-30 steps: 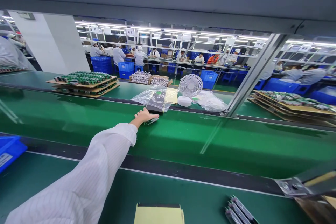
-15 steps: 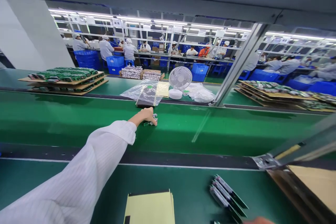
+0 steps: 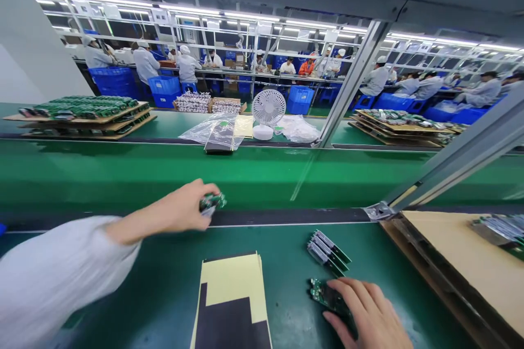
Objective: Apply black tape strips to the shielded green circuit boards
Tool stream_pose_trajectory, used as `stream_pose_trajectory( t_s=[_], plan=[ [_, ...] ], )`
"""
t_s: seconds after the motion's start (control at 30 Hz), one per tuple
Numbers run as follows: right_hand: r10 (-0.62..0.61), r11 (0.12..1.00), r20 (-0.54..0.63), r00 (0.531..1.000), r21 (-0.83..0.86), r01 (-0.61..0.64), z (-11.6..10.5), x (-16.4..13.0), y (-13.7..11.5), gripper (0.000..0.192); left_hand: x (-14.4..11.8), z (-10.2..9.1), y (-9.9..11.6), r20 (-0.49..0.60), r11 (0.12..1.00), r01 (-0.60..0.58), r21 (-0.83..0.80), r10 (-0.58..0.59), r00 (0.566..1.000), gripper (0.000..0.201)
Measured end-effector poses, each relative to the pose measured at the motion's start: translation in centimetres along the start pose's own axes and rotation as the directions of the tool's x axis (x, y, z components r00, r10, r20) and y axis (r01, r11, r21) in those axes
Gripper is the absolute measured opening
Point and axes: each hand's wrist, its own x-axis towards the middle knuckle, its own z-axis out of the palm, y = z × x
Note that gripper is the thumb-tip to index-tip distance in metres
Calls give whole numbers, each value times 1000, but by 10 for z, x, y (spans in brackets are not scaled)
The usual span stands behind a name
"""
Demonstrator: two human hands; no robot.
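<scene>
My left hand (image 3: 190, 210) is closed on a small green circuit board (image 3: 212, 203), held above the near edge of the green conveyor belt. At the lower right, my right hand (image 3: 368, 308) grips another circuit board (image 3: 327, 293) by its side, thumb and fingers around it, low over the bench. Just behind that board, several circuit boards (image 3: 327, 251) with silvery parts stand in a slanted row. Between my hands lies a stack of pale yellow sheets (image 3: 233, 278), its top sheet partly covered in black.
Beyond the conveyor belt (image 3: 123, 174) stand a white fan (image 3: 268, 109), a plastic bag (image 3: 196, 130) and board stacks on cardboard (image 3: 82, 109). A metal post (image 3: 352, 87) rises behind. Cardboard (image 3: 446, 251) with boards lies at right. Several people work at far benches.
My left hand has drawn back from the far side of the belt, bringing the circuit board nearer. My right hand has come into fuller view with a board. The camera view has shifted.
</scene>
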Motion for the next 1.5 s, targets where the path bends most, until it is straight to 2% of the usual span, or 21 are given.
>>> stream_pose_trajectory(
  t_s=[0.1, 0.17, 0.2, 0.27, 0.33, 0.43, 0.57, 0.67, 0.73, 0.8, 0.87, 0.93, 1.03, 1.1, 1.17, 1.3, 1.4, 1.47, 1.5],
  plan=[
    [-34, 998, -50, 998, -45, 31, 3, 1, -5, 15, -69, 21, -18, 15, 998, 58, -11, -57, 998, 43],
    [-45, 998, -101, 994, -57, 39, 6, 7, -14, 17, -109, 46, -30, 31, 993, 115, -25, -114, 993, 40],
    [-43, 997, -131, 990, -62, 35, 7, 11, -19, 17, -125, 59, -34, -1, 988, 148, -32, -148, 989, 42],
    [-33, 998, -191, 981, -66, 21, 11, 18, -26, 18, -149, 83, -41, -30, 984, 171, -43, -173, 985, 44],
    [-3, 997, -246, 969, -72, -15, 15, 25, -29, 19, -162, 102, -44, -108, 983, 182, -34, -185, 977, 38],
    [53, 993, -290, 956, -88, -81, 18, 32, -27, 19, -167, 118, -47, -284, 982, 189, -6, -183, 941, 33],
    [105, 985, -309, 945, -97, -142, 19, 36, -21, 21, -164, 123, -54, -516, 974, 174, 147, -74, 854, 38],
    [125, 981, -324, 938, -101, -166, 20, 37, -20, 24, -166, 124, -55, -619, 927, 265, 267, -45, 784, 40],
    [127, 981, -329, 936, -97, -167, 19, 37, -20, 27, -170, 126, -52, -633, 909, 279, 309, -22, 774, 37],
    [126, 982, -338, 933, -89, -165, 16, 39, -23, 29, -174, 128, -47, -620, 908, 242, 341, 23, 784, 30],
    [122, 987, -350, 929, -55, -150, 12, 41, -32, 26, -177, 130, -42, -599, 908, 192, 373, 78, 797, 24],
    [85, 996, -335, 939, 38, -77, 9, 43, -47, 17, -177, 131, -37, -595, 895, 189, 403, 100, 797, 23],
    [4, 963, -173, 985, 266, 43, 9, 45, -78, 10, -175, 129, -33, -620, 869, 280, 408, 38, 784, 28],
    [-7, 934, -33, 999, 358, 19, 13, 47, -96, 17, -175, 128, -33, -633, 858, 329, 395, -5, 774, 31],
    [-1, 928, 43, 999, 373, -16, 18, 48, -109, 21, -177, 128, -34, -618, 873, 309, 378, -10, 786, 30],
    [-25, 930, 70, 997, 367, -2, 25, 46, -113, 21, -188, 136, -32, -604, 942, 223, 252, -27, 796, 30],
    [-58, 934, 82, 995, 357, 25, 28, 44, -110, 21, -191, 131, -14, -588, 978, 205, -24, -180, 789, 35],
    [-78, 939, 60, 995, 339, 53, 29, 44, -109, 21, -186, 118, 6, -444, 937, 161, -309, -292, 847, 29],
    [-86, 941, 38, 996, 331, 68, 29, 45, -109, 22, -181, 110, 17, -304, 877, 141, -460, -305, 903, 24]
  ],
)
